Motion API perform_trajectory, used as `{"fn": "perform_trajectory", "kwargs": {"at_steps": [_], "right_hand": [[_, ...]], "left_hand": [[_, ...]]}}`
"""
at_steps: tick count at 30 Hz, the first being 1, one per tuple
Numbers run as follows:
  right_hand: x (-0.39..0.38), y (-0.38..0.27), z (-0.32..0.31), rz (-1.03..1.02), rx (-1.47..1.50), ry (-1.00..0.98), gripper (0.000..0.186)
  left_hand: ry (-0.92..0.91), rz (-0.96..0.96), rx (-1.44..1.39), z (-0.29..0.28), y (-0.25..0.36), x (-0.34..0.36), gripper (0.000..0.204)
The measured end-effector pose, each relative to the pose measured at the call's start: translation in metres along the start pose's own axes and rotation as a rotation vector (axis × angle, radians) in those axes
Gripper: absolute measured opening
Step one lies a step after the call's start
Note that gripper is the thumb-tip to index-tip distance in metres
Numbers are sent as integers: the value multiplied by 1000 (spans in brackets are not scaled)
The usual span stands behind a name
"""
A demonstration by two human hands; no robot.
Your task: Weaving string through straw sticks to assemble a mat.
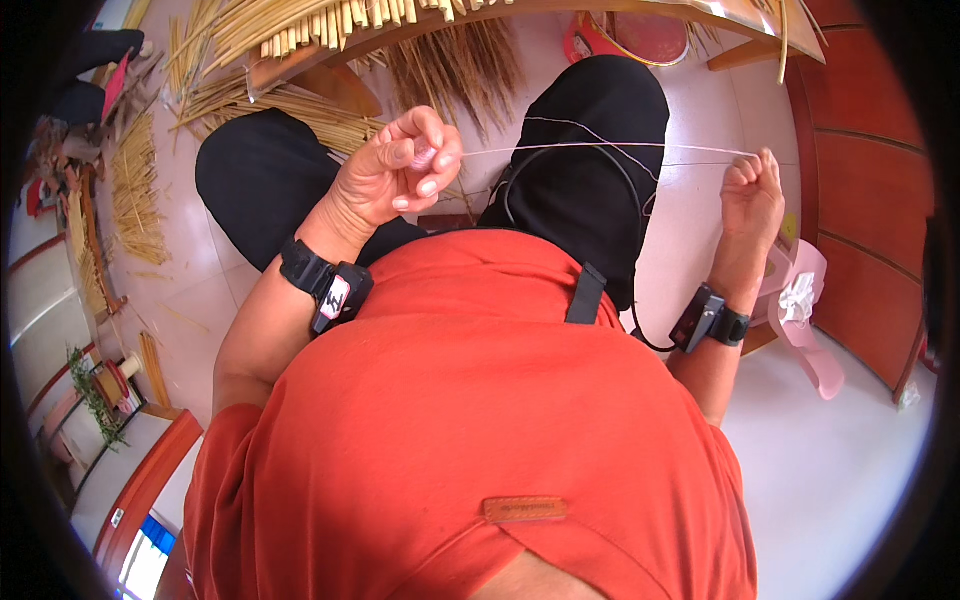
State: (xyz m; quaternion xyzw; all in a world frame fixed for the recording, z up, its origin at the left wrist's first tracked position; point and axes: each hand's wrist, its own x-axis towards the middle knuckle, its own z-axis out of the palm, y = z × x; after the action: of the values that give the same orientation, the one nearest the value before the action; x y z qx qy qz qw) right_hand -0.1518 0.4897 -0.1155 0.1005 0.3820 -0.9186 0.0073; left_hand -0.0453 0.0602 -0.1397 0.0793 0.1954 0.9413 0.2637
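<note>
Curling around one small pink bundle of thread (423, 155), the fingers of the left hand (375, 180) grip it beside the left knee (265, 170) and partly hide it. The fingers of the right hand (750, 205) are closed, pinching one thread (600, 145) that runs nearly straight between the hands; a slacker strand (585, 127) crosses above the right knee (590, 85). Two black wrist devices (335, 292) are worn, one per wrist. Beyond the knees, one wooden tabletop (700, 14) carries straw stalks (330, 22), too many to count. More straw (138, 190) lies on the pale tiled floor (880, 450), and the knees block part of the view beneath the tabletop. One red round object (590, 42) sits there. To the right are one pink plastic seat (822, 365), bearing crumpled white material (797, 298), and reddish-brown panels (865, 190).
</note>
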Motion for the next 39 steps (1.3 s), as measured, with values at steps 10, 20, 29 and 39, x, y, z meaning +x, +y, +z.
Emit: {"fn": "perform_trajectory", "kwargs": {"at_steps": [10, 20, 29, 39], "right_hand": [[8, -21, -66, -260, -255, 433, 18], [-45, 90, 144, 49, -930, -448, 16], [-46, 120, 162, 439, -679, -628, 11], [-22, 66, 87, 226, -512, -271, 5]], "left_hand": [[214, 227, -130, -29, 29, -31, 22], [189, 207, -33, -5, 33, -9, 21], [158, 164, -93, -18, 28, -11, 23], [273, -4, -9, -69, 16, -38, 17]]}}
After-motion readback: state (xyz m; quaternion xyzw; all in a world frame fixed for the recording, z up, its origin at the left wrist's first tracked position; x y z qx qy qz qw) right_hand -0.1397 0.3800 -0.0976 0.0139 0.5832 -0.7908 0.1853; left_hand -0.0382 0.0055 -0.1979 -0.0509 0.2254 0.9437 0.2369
